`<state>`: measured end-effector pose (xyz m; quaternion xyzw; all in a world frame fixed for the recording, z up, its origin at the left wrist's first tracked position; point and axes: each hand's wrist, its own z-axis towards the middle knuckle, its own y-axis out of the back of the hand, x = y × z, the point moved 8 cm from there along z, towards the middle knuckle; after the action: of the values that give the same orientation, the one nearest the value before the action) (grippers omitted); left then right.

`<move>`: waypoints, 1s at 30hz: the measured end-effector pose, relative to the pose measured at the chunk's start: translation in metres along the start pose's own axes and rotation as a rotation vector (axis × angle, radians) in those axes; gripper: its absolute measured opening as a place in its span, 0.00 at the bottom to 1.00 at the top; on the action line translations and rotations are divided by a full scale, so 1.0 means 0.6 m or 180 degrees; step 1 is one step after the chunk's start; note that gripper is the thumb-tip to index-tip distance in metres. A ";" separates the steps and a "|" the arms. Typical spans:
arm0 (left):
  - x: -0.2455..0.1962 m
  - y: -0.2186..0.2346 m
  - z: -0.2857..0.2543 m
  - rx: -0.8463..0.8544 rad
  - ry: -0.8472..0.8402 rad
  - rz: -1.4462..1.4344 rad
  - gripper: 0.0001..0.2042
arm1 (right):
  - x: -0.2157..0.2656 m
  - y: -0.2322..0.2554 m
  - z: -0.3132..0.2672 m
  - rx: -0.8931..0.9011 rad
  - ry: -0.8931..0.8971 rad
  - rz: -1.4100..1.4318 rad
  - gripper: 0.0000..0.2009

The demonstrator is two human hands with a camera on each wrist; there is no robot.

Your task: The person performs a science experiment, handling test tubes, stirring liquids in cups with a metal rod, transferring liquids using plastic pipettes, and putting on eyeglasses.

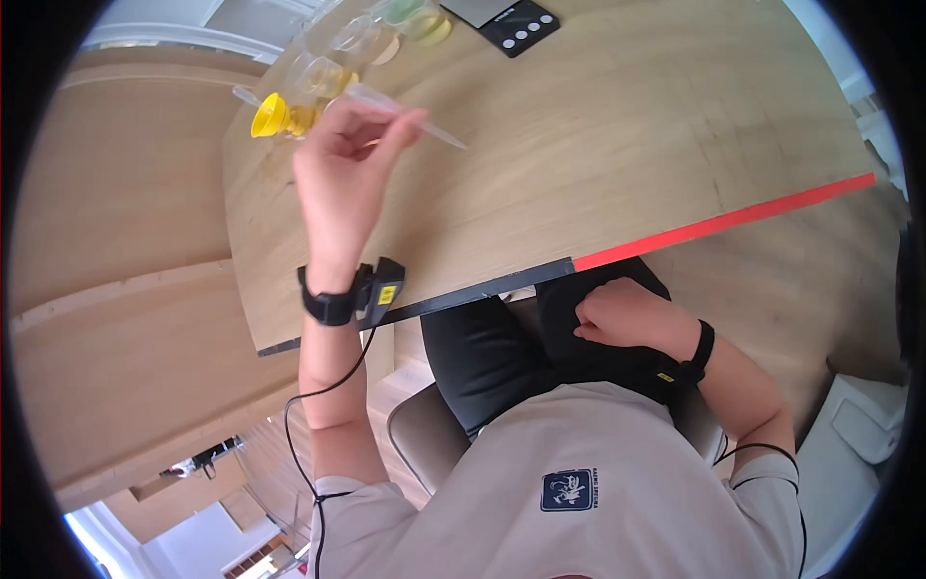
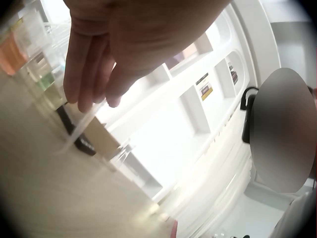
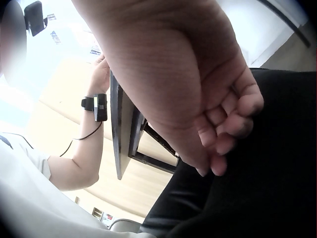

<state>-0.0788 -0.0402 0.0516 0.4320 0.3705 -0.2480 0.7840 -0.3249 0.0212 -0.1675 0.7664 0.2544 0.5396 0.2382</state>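
Over the table, my left hand (image 1: 347,154) pinches a clear plastic dropper (image 1: 446,136) between thumb and fingers. The dropper's thin tip slants down to the right, above the bare wood. In the left wrist view the dropper (image 2: 81,128) hangs from the fingertips, somewhat blurred. A small yellow funnel (image 1: 269,116) lies just left of this hand, and a clear cup (image 1: 318,75) stands behind it. My right hand (image 1: 622,314) rests on the thigh below the table edge. Its fingers hang loosely curled around nothing, as the right wrist view shows.
Several clear cups line the table's far left, one with yellowish liquid (image 1: 427,27). A black digital scale (image 1: 518,34) sits at the back. Red tape (image 1: 723,224) runs along part of the near table edge. Cables trail from both wrist cameras.
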 end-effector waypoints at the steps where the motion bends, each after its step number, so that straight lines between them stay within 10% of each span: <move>1: 0.010 -0.015 -0.003 0.0300 0.0190 0.0035 0.04 | 0.001 0.000 -0.001 -0.0026 -0.0009 0.0008 0.12; 30: 0.007 -0.028 0.014 0.0136 0.0047 -0.0379 0.05 | -0.002 0.001 0.000 0.0008 0.0000 0.0031 0.13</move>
<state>-0.0854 -0.0562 0.0430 0.4276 0.3959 -0.2989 0.7557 -0.3251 0.0199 -0.1678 0.7679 0.2514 0.5405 0.2345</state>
